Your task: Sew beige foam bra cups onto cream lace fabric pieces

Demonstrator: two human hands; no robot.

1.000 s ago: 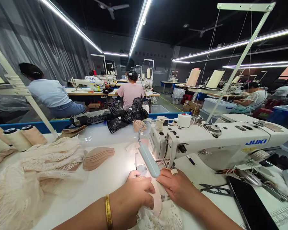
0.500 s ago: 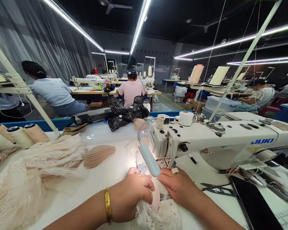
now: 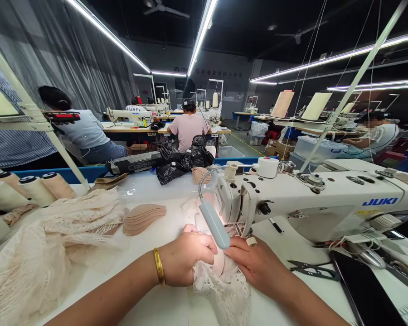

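Observation:
A white sewing machine (image 3: pixel 313 194) stands at the right, a grey lamp (image 3: pixel 215 225) hanging in front of its needle area. My left hand (image 3: pixel 190 256), with a gold bangle, is closed on cream lace fabric (image 3: pixel 224 294) left of the lamp. Just right of the lamp, my right hand (image 3: pixel 255 260) presses the work near the needle, its fingers together and partly behind the lamp. Between both hands lies a beige pad (image 3: pixel 219 262) over the lace. The needle itself is hidden.
Stacked beige pads (image 3: pixel 144 219) and a heap of cream lace (image 3: pixel 54 240) lie left. Thread cones (image 3: pixel 37 191) stand behind. Black snips (image 3: pixel 314 269) and a black phone (image 3: pixel 365 290) are at right. A black plastic bag (image 3: pixel 187 160) is at the back. Several people sit beyond.
Both hands and the pad have moved slightly forward, and more lace shows below them. The whole view has shifted a little. At the far left, a person in striped clothing shows more.

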